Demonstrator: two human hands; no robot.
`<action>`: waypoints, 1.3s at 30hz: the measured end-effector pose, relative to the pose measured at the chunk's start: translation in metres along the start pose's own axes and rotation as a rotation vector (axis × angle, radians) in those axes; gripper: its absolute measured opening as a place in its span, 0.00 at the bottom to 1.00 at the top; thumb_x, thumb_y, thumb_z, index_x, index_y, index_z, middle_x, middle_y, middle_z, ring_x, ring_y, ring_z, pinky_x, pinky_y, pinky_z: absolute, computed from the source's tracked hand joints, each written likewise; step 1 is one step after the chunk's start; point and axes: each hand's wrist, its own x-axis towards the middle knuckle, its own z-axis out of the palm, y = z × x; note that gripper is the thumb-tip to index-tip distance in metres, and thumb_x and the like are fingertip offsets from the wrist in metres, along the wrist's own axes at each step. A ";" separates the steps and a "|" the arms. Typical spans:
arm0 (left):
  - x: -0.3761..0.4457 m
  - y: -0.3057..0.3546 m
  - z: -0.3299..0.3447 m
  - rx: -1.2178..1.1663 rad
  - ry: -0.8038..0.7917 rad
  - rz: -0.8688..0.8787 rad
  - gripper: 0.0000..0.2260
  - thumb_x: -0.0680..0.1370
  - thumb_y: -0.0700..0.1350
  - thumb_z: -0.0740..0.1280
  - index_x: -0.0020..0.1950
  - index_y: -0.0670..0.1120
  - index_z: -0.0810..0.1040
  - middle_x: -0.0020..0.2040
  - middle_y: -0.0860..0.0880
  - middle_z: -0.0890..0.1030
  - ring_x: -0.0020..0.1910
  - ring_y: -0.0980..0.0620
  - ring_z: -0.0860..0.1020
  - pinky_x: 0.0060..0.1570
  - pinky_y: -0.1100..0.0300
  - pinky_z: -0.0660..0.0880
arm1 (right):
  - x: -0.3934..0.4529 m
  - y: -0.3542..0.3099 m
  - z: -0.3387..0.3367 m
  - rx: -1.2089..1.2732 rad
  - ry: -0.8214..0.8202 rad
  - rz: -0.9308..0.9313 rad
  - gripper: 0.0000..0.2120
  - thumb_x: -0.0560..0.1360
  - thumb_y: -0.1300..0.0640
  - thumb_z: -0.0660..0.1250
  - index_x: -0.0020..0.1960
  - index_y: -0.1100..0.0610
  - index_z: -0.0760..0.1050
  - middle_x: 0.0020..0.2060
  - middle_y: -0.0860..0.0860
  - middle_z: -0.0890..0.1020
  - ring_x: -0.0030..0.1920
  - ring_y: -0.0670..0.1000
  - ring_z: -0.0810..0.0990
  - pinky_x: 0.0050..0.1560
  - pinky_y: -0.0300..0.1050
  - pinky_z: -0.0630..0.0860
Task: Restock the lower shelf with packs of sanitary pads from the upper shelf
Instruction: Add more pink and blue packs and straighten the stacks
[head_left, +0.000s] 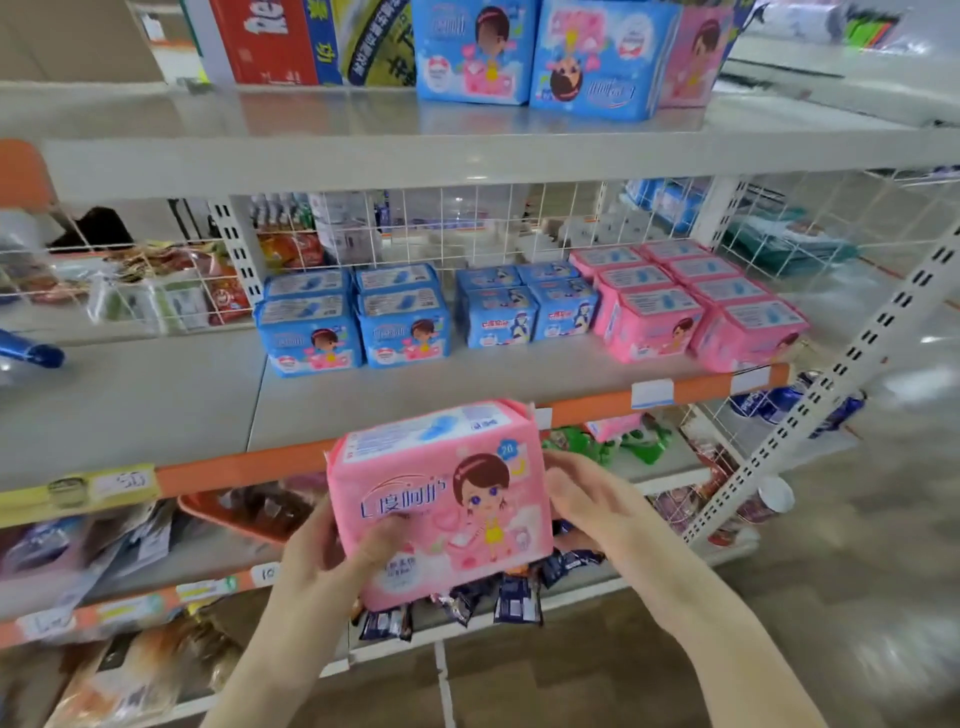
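I hold a pink pack of sanitary pads (441, 499) in front of the lower shelf (415, 400), below its orange front edge. My left hand (332, 551) grips the pack's left and lower side, thumb on its face. My right hand (587, 499) holds its right side with the fingers behind. On the lower shelf stand rows of blue packs (353, 322), smaller blue packs (524, 306) and pink packs (691, 301). The upper shelf (363, 156) carries two blue packs (540, 52) and a pink pack (696, 52).
A white wire grid (467, 223) backs the lower shelf. A white slotted upright (831, 384) slants down at the right. Red and green boxes (306, 41) stand on the upper shelf at the left. Snack packets (498, 592) fill the shelves below.
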 end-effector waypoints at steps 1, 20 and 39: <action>0.002 -0.001 0.002 -0.002 -0.014 -0.014 0.43 0.50 0.69 0.81 0.60 0.51 0.80 0.54 0.46 0.86 0.53 0.44 0.85 0.51 0.47 0.81 | -0.001 0.000 0.001 -0.002 -0.004 -0.022 0.23 0.73 0.36 0.65 0.65 0.42 0.73 0.59 0.39 0.82 0.59 0.44 0.81 0.62 0.47 0.77; 0.063 0.005 0.066 0.300 0.369 0.124 0.14 0.75 0.59 0.61 0.57 0.56 0.76 0.47 0.63 0.85 0.47 0.61 0.84 0.46 0.67 0.78 | 0.089 -0.009 -0.046 -0.064 -0.088 -0.194 0.09 0.81 0.51 0.64 0.60 0.42 0.78 0.52 0.37 0.85 0.54 0.39 0.82 0.56 0.40 0.76; 0.120 0.009 0.022 0.567 0.457 0.148 0.15 0.85 0.52 0.58 0.56 0.43 0.78 0.45 0.45 0.84 0.36 0.51 0.79 0.34 0.64 0.76 | 0.183 -0.026 -0.008 -0.316 -0.146 -0.272 0.17 0.84 0.43 0.55 0.59 0.53 0.75 0.49 0.53 0.83 0.47 0.46 0.80 0.52 0.36 0.75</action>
